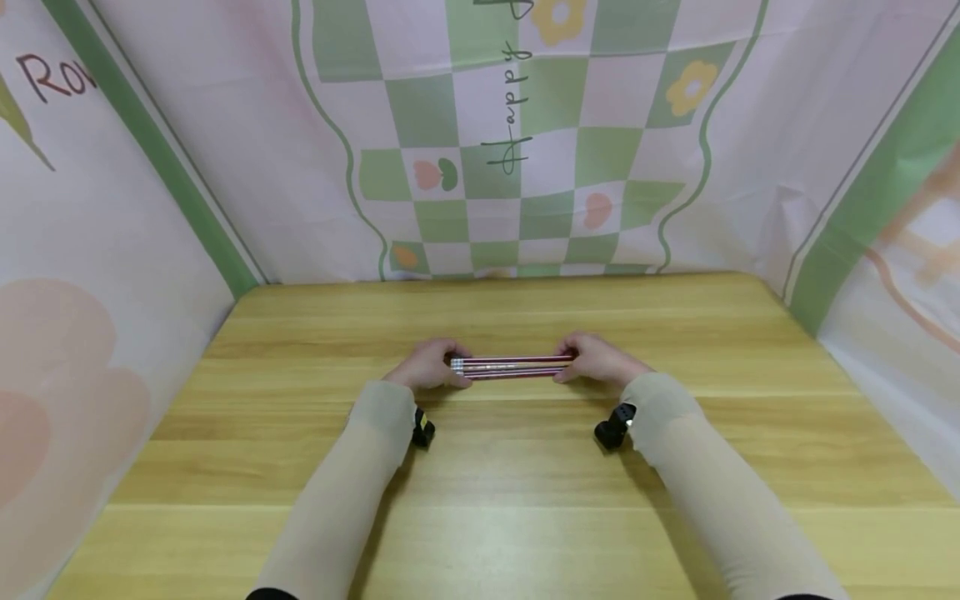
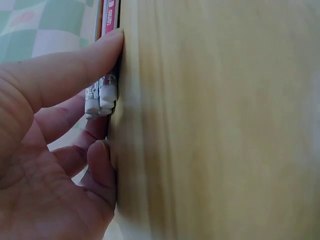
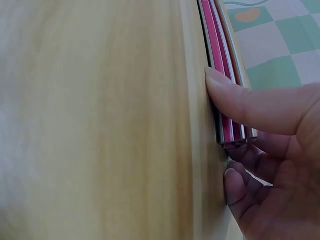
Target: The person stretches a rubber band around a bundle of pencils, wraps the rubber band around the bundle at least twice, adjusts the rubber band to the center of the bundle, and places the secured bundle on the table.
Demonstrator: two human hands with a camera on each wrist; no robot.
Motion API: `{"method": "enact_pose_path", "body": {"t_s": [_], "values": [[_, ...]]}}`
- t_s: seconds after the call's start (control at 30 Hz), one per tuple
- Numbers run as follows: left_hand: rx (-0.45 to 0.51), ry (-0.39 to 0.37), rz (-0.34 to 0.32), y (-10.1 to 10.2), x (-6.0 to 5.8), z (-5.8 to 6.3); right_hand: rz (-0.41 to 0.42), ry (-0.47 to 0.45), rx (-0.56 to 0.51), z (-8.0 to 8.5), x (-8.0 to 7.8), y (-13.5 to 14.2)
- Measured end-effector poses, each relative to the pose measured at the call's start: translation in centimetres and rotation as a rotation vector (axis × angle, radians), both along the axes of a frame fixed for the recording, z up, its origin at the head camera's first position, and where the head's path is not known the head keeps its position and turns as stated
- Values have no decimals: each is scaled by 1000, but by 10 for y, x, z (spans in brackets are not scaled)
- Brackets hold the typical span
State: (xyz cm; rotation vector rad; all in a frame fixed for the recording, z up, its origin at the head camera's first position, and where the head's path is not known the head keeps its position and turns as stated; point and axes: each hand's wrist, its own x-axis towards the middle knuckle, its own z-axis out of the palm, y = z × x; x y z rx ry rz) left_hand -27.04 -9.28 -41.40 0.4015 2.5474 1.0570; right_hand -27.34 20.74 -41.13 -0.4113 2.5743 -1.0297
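Note:
A small bundle of pencils [image 1: 513,373] with dark red and striped barrels lies sideways between the two hands, low over the table. My left hand [image 1: 431,364] grips the left end, its thumb along the near side and its fingers behind. White erasers [image 2: 107,95] cap the pencils there, beyond the thumb in the left wrist view. At the other end my right hand [image 1: 597,358] pinches the bundle between thumb and fingers. The pencils' flat, unsharpened ends [image 3: 234,144] show below the thumb in the right wrist view. The fingers behind the bundle are partly hidden.
The wooden table [image 1: 510,483] spreads out around the hands. A checkered cloth [image 1: 487,108] hangs behind its back edge, with printed cloths at the left and right. Black wrist cameras [image 1: 613,427] sit at both cuffs.

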Motion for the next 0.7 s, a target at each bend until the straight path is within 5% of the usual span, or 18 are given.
{"method": "enact_pose_path", "body": {"t_s": [0.33, 0.7], "values": [[-303, 23, -88, 4, 1, 17, 54, -6, 52, 3, -2, 0], [-418, 21, -188, 6, -1, 23, 140, -5, 179, 9, -2, 1]]}}
